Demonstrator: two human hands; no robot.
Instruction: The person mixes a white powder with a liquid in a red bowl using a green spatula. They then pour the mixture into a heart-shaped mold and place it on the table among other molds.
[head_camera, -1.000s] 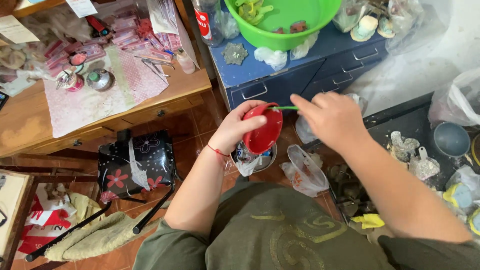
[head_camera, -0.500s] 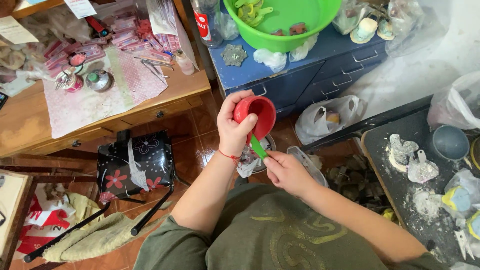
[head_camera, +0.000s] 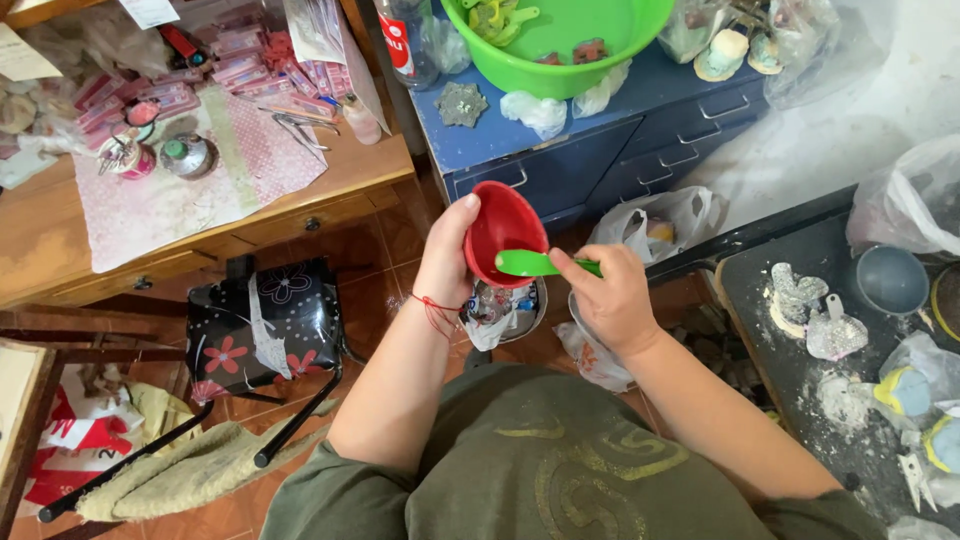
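My left hand (head_camera: 447, 262) grips a small red bowl (head_camera: 497, 230), tilted so its inside faces me, held above the floor in front of a blue drawer cabinet (head_camera: 560, 165). My right hand (head_camera: 612, 297) holds a green plastic spoon (head_camera: 530, 263) by its handle. The spoon's head rests at the bowl's lower rim. A red thread circles my left wrist. Below the hands a clear plastic bag (head_camera: 500, 312) with small coloured items sits on the floor.
A green basin (head_camera: 560, 40) stands on the blue cabinet. A wooden desk (head_camera: 200, 200) with a pink cloth and small jars is at left, a black flowered stool (head_camera: 265, 320) beneath it. At right, a dark board (head_camera: 800, 340) carries plaster shapes, a grey cup and white powder.
My right hand came back from the right side with the green spoon and brought it up to the red bowl. My left hand tilted the bowl's opening toward me.
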